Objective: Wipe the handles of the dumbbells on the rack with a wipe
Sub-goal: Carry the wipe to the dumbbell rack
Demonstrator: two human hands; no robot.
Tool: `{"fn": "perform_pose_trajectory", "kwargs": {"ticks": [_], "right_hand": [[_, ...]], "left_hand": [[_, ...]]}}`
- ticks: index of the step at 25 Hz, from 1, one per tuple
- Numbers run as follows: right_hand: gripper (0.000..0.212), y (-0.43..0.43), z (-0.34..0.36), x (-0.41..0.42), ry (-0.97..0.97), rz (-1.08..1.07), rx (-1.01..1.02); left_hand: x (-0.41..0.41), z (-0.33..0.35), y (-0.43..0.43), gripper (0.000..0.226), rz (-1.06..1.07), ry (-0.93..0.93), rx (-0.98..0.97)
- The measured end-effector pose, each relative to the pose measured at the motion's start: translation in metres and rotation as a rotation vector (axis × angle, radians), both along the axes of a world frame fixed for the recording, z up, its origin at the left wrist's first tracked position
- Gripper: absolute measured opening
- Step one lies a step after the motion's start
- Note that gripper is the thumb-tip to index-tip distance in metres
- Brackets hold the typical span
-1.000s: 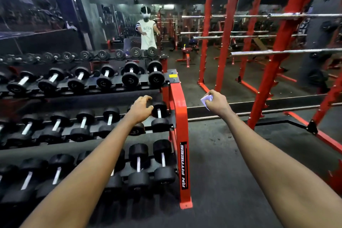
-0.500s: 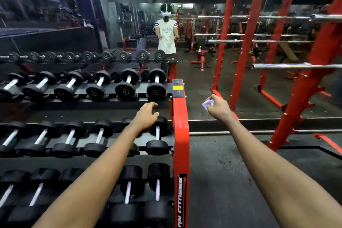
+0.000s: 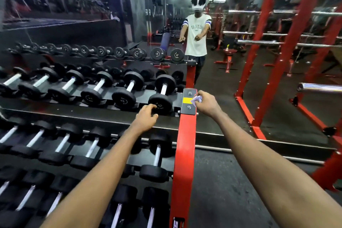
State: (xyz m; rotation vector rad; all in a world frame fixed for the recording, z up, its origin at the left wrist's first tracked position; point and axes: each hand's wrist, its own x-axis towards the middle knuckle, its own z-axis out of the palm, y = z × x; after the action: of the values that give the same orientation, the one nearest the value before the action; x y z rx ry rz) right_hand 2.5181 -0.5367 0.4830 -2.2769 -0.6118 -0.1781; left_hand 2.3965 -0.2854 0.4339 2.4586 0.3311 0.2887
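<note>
Head view, item by item.

1. Wipe [image 3: 196, 99]: small pale wad, pinched in the right grip [image 3: 206, 104], just beside the grey plate [image 3: 188, 109] that caps the red rack [image 3: 185, 144] upright. It touches no handle.
2. Left grip [image 3: 146, 119]: fingers loosely curled, holding nothing, at the near head of the end dumbbell [image 3: 161, 104] on the top tier. Whether it touches the head cannot be told.
3. Handle [image 3: 163, 89] of that dumbbell: bare, pale metal, well apart from the wipe.
4. Dumbbells: three tiers in rows to the left, all seated in their cradles.
5. Beyond: a mirror showing a person [image 3: 196, 39] with both arms out; red frames [image 3: 259, 61] with steel bars to the right; dark floor [image 3: 231, 181].

Progress, as judged: no wiping is under way, and no handle shows whether it has been cleaned. Every handle in sight looks left to do, with the top-tier end one the likely first.

Change from half a second back: the left grip has risen from the middle tier's end dumbbell to the top tier's. The right grip has moved in from over the floor to the upright's cap.
</note>
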Motion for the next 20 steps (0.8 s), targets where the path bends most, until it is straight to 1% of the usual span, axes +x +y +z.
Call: {"fn": "perform_pose_trajectory", "kwargs": {"ticks": [2, 5, 8, 13, 16, 20], "right_hand": [[0.0, 0.011, -0.002, 0.039, -0.018, 0.046, -0.014], [0.01, 0.031, -0.001, 0.088, -0.052, 0.11, -0.024], [0.008, 0.054, -0.009, 0.134, -0.059, 0.178, -0.04], [0.008, 0.119, -0.039, 0.215, -0.034, 0.355, -0.085], [0.011, 0.155, -0.05, 0.24, -0.072, 0.455, -0.086], [0.012, 0.185, -0.075, 0.251, -0.141, 0.602, -0.025]], "left_hand": [[0.031, -0.002, 0.007, 0.046, 0.044, -0.001, -0.016], [0.07, -0.004, 0.013, 0.046, 0.111, 0.008, -0.044], [0.104, -0.009, 0.015, 0.049, 0.163, 0.024, -0.059], [0.156, -0.03, 0.019, 0.05, 0.303, 0.044, -0.099], [0.177, -0.043, 0.015, 0.051, 0.365, 0.058, -0.134], [0.199, -0.063, 0.012, 0.052, 0.453, -0.018, -0.194]]}}
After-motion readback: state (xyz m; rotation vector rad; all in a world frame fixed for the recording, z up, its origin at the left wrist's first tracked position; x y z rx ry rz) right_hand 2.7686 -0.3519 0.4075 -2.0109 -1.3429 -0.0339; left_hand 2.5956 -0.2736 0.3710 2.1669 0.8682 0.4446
